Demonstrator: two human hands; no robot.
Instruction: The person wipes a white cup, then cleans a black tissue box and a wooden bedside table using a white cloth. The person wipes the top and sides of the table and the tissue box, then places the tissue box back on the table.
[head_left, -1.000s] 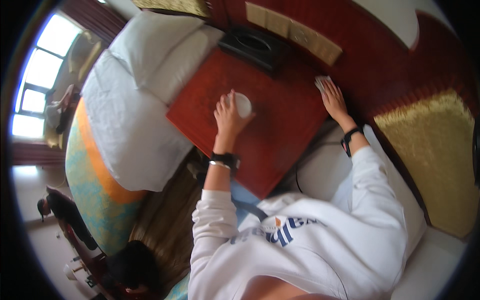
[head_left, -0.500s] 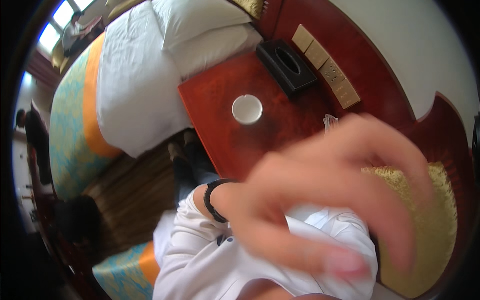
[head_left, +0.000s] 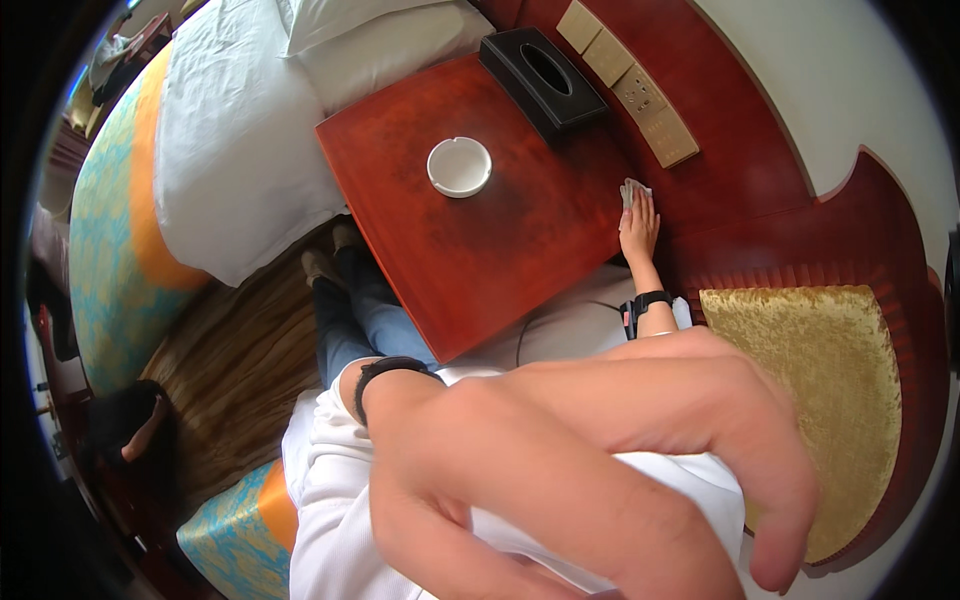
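Note:
My left hand [head_left: 570, 450] is large in front of me, a black band on its wrist. Its fingers are bent and apart with nothing seen in them, and some run out of the lower edge. Further off, my right hand [head_left: 640, 230] presses a crumpled whitish cloth [head_left: 632, 190] at the right corner of the red-brown bedside table [head_left: 480, 290], against the headboard. A white round ashtray [head_left: 459, 167] sits on the tabletop. Behind it stands a black tissue box [head_left: 545, 80], close to the headboard.
A bed with white sheets [head_left: 240, 120] stands left of the table. Brass-coloured switch and socket plates [head_left: 630, 85] line the headboard [head_left: 740, 150]. A gold padded panel [head_left: 810, 400] is at the right. Other people [head_left: 125, 430] are at the far left.
My left hand has come down and left, uncovering my right hand and the cloth. The whole view has shifted, with the table, ashtray and tissue box now higher and further left.

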